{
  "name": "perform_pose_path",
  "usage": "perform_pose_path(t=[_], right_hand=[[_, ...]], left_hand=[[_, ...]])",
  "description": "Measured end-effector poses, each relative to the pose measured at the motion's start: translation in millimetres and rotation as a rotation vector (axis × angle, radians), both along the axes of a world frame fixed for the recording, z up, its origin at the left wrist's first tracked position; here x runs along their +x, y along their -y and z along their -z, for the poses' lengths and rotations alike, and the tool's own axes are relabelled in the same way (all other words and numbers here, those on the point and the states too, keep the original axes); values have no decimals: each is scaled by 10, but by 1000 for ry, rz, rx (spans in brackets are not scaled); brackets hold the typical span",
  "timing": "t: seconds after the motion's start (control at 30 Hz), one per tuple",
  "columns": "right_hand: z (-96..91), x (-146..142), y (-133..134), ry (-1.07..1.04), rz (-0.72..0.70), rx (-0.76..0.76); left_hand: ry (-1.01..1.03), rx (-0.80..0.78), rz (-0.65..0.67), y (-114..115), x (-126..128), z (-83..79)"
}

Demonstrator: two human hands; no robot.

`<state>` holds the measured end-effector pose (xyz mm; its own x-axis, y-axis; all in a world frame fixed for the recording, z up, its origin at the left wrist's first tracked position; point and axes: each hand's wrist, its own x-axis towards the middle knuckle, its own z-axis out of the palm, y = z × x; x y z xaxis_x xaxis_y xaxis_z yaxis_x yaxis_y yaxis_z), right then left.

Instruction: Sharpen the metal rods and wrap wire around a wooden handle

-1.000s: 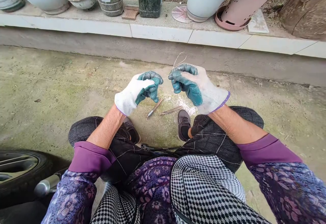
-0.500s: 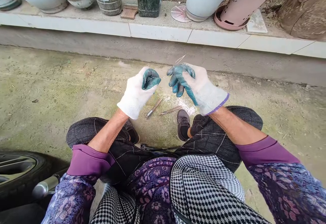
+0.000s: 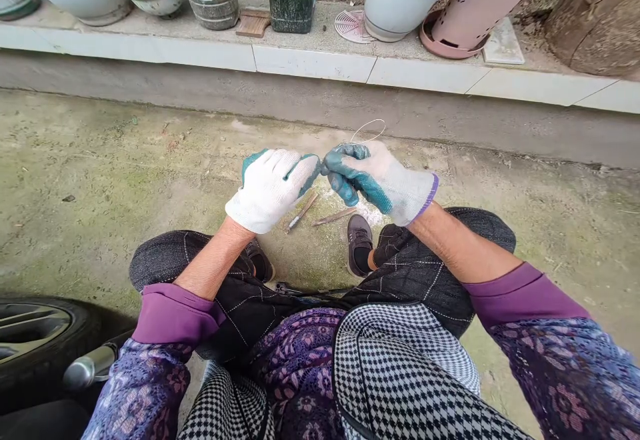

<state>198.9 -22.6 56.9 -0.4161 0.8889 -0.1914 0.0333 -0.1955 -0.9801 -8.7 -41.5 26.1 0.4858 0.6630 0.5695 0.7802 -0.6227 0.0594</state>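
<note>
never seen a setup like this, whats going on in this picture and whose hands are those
There's no machine here. A camera worn on a person's head looks down at their own lap and hands. The left hand and right hand wear white knit gloves with teal coating. Their fingertips meet, and a thin pale loop of wire or thread rises from the right hand. Below them, a small metal-tipped tool and a flat wooden stick lie on the concrete ground, beside white powder.
</note>
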Motion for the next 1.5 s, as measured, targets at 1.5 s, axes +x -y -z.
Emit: perform_pose_path(t=[1.5], right_hand=[[-400,199,2,753,116,897]], left_hand=[[760,-928,73,-63,157,-203]])
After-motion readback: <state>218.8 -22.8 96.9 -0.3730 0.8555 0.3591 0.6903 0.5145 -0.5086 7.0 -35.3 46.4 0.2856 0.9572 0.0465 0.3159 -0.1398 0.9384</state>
